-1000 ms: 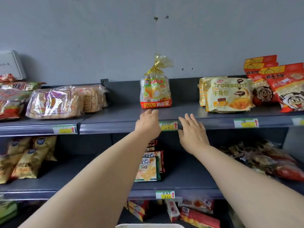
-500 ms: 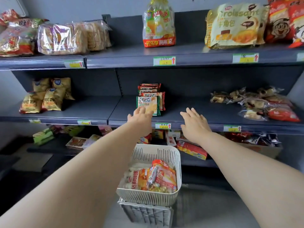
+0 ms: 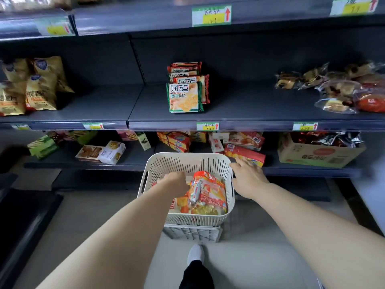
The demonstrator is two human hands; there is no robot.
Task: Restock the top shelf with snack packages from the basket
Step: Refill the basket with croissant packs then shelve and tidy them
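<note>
White plastic basket [image 3: 187,156] has been reached by both hands, lowered from the front edge of the top shelf [image 3: 125,19], so another pick-up is judged begun. Left hand [image 3: 174,182] is dipped onto the snack packages [image 3: 210,192] inside, grip not discernible; right hand [image 3: 249,177] is held straight-fingered beside the right rim

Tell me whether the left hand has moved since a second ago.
Yes. The left hand dropped from the top shelf down into the basket.

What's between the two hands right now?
Head view: red-orange snack packages and the basket's right wall lie between the left hand, inside the basket, and the right hand, outside it.
</note>
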